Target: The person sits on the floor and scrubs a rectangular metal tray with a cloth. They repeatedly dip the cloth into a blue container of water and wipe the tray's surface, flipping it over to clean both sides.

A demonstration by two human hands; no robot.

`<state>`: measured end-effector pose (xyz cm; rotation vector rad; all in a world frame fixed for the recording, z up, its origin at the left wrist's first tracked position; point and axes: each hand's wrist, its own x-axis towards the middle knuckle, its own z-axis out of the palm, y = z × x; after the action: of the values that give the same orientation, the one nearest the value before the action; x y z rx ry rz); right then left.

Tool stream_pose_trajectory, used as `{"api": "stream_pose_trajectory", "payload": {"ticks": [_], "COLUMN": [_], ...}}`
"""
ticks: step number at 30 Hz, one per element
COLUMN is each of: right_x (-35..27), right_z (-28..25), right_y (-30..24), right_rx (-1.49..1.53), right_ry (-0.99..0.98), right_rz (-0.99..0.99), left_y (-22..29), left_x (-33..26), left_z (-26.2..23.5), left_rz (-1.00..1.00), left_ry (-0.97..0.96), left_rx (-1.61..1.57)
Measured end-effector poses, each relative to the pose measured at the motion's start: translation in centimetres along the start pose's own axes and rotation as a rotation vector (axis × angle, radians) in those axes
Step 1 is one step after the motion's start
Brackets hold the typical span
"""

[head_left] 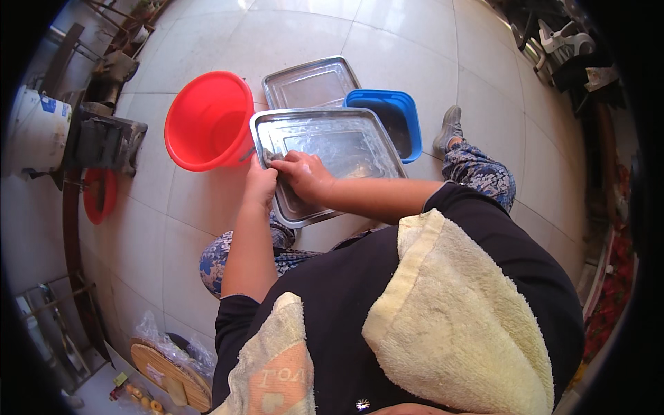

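Observation:
A wet rectangular metal tray (332, 131) with a raised rim is tilted in front of me. My left hand (261, 184) is closed around its left edge. Inside the tray, near that same edge, my right hand (306, 178) presses down with bent fingers on a small greyish scrubbing pad (271, 158). The fingers cover most of the pad. Whitish suds streak the tray's surface. Behind it, a second metal tray (311, 79) lies on the floor, partly overlapped by the first one.
A red plastic basin (200, 128) stands at the left, and a blue tub (411, 128) holding something dark at the right. A yellow towel (456, 325) hangs over my chest. Black stands and a white bucket (41, 131) line the left wall; a round wooden board (169, 373) sits at lower left.

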<state>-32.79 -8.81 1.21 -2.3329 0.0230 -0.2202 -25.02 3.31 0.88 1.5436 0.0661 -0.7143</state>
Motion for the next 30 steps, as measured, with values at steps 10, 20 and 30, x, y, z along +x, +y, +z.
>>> {"api": "stream_pose_trajectory", "payload": {"ticks": [10, 20, 30], "right_x": [9.4, 0.5, 9.2], "right_z": [0.3, -5.0, 1.4], "right_y": [6.6, 20.3, 3.0], "right_rx": [-0.308, -0.421, -0.058], "right_ry": [-0.004, 0.126, 0.031], "right_rz": [0.043, 0.517, 0.235], "left_y": [-0.3, 0.4, -1.0], "left_x": [1.6, 0.8, 1.3], "left_z": [0.5, 1.1, 0.5], "left_rz": [0.023, 0.045, 0.044], "left_ry": [0.030, 0.053, 0.066], "left_rx": [0.119, 0.077, 0.215]}}
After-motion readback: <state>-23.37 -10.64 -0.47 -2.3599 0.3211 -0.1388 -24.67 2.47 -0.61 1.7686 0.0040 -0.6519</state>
